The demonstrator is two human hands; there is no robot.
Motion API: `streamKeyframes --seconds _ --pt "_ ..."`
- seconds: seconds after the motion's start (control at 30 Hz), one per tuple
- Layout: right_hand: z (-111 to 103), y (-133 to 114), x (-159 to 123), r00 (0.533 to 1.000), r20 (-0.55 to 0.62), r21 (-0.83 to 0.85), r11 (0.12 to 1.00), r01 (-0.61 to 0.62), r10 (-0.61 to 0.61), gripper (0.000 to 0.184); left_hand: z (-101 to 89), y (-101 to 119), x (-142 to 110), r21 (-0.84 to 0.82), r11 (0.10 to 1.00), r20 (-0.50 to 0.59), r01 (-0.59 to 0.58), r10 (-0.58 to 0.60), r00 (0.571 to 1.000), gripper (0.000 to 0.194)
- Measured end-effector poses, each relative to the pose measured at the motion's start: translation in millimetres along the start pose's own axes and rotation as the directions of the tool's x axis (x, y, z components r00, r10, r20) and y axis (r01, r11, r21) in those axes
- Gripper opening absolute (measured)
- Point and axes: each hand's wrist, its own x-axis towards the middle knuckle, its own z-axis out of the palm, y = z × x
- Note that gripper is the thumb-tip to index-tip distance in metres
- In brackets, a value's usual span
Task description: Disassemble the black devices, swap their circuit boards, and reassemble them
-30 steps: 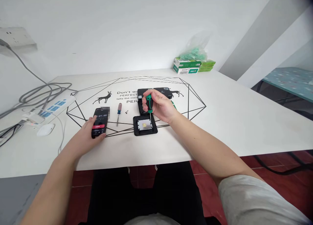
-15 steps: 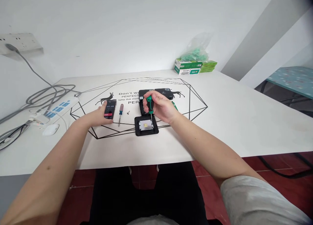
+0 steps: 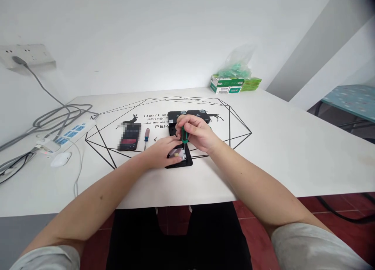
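My right hand (image 3: 197, 135) is closed round the green and black handle of a screwdriver (image 3: 184, 136). Its shaft points down at the right side of a silver plate (image 3: 175, 154) set in a black square casing (image 3: 187, 162). My left hand (image 3: 161, 152) grips the casing at its left side, with the thumb along the near side and the fingers along the far side. Whether the tip sits in a screw is too small to tell. Behind my hands lie black square parts (image 3: 177, 116), partly hidden.
Left of the hands lie a second screwdriver (image 3: 147, 136), some tiny screws (image 3: 155, 139) and a blurred phone (image 3: 129, 137). A power strip (image 3: 72, 133), cables (image 3: 55, 117) and a white earbud case (image 3: 61, 159) occupy the left. Green-white boxes (image 3: 227, 82) stand against the wall.
My left hand has left the phone and moved right onto the black casing. My right hand still holds the green screwdriver over the plate. The view has shifted slightly.
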Motion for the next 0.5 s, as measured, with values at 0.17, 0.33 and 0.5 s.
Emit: streamKeyframes --seconds 0.17,0.33,0.5 --pt "-1.4 -6.1 -0.3 0.994 0.033 0.078 0.992 -0.104 0.101 0.04 12.7 -5.6 -10.0 -0.004 0.999 0.001 -0.053 0.053 0.999 0.049" --pt "-5.0 -3.9 2.0 0.997 0.025 0.082 0.994 -0.072 0.07 0.043 0.5 -6.3 -14.2 -0.011 0.999 0.075 -0.031 0.032 0.997 0.059" --pt "-10.1 -1.9 2.0 0.999 0.015 0.053 0.998 -0.039 0.039 0.034 -9.1 -7.8 -18.3 -0.029 1.0 0.17 0.003 0.002 0.986 0.069"
